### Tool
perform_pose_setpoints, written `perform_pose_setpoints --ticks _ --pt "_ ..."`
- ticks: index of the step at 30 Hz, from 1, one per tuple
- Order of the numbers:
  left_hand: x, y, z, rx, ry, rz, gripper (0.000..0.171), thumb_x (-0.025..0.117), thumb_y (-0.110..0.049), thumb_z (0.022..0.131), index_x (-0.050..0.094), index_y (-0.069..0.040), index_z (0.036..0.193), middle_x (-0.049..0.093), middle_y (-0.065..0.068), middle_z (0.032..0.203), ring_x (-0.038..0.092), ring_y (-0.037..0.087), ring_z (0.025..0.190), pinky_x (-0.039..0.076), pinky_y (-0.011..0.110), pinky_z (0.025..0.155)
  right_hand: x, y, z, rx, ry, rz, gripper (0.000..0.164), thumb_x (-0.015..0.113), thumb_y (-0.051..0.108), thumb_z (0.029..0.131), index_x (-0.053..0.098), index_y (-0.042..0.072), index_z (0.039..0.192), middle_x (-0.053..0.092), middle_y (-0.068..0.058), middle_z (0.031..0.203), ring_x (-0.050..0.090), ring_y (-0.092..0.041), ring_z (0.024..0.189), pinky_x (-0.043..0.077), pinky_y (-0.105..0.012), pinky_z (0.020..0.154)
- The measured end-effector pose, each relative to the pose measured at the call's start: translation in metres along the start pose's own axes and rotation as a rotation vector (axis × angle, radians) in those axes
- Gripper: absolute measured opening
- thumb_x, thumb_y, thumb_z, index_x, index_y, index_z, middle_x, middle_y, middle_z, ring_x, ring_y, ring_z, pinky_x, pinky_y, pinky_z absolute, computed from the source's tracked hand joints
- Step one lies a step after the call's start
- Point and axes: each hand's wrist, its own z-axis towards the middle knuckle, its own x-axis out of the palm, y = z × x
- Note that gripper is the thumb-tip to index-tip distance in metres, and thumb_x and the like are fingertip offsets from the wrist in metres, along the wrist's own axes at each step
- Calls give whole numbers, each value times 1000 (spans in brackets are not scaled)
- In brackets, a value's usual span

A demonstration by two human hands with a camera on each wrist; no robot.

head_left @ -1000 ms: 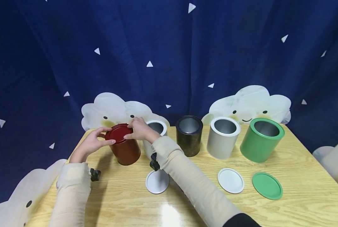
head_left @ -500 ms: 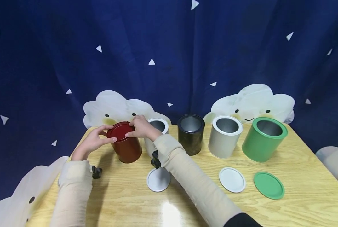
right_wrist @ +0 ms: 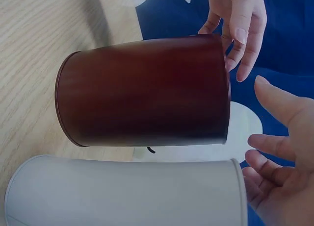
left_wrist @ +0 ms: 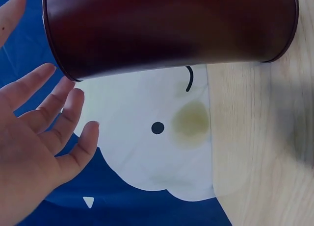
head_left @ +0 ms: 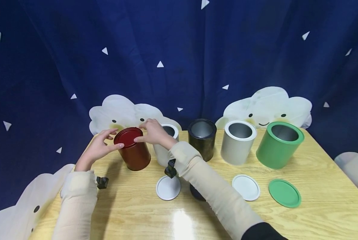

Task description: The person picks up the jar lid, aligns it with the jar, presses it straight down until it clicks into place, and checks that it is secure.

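Observation:
A dark red can (head_left: 135,158) stands upright at the left of the table, with a red lid (head_left: 127,136) on its top. My left hand (head_left: 98,147) is at the left of the lid, fingers spread and loosely bent; in the left wrist view they lie beside the can's top end and grip nothing. My right hand (head_left: 156,134) is at the lid's right side, its thumb over the rim. In the right wrist view those fingers (right_wrist: 272,146) are apart from the red can. A narrow white can (head_left: 163,154) stands behind the right hand, partly hidden by it.
Further right stand an uncovered black can (head_left: 201,145), a wider white can (head_left: 236,148) and a green can (head_left: 276,151). White lids (head_left: 168,187) (head_left: 246,187) and a green lid (head_left: 284,193) lie in front. My right sleeve partly covers a black lid (head_left: 196,192).
Both hands held the red lid's rim earlier. Now their fingers have loosened and spread away from it, the right hand shifting rightward. The lid stays on the red can.

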Motion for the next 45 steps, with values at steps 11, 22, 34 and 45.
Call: perform_pose_setpoints --ticks 11,22,34,45 --pt "8 -6 -13 97 -102 34 64 74 -11 74 43 6 128 54 22 102 48 36 93 39 46 73 -8 -2 -23 42 -24 83 57 73 40 74 60 7 120 58 -9 97 48 -19 90 37 -26 76" --pt "21 -16 -24 206 -144 6 65 76 -6 70 46 4 127 56 15 98 49 25 88 38 39 68 -13 -3 -51 36 -77 91 61 73 42 72 60 7 120 58 -10 107 50 -22 100 39 -33 84" --pt "34 -28 -34 296 -157 -18 72 80 -2 64 46 2 127 55 11 95 45 20 83 36 27 65 -16 -8 -78 10 -156 101 59 78 38 67 64 6 114 58 -8 94 52 -21 89 40 -31 76" --pt "44 -31 -39 325 -73 -25 78 81 -9 64 42 1 131 53 14 97 47 22 86 37 31 66 -20 -17 -103 3 -136 124 60 77 39 68 62 7 117 56 -8 92 50 -20 86 39 -30 73"
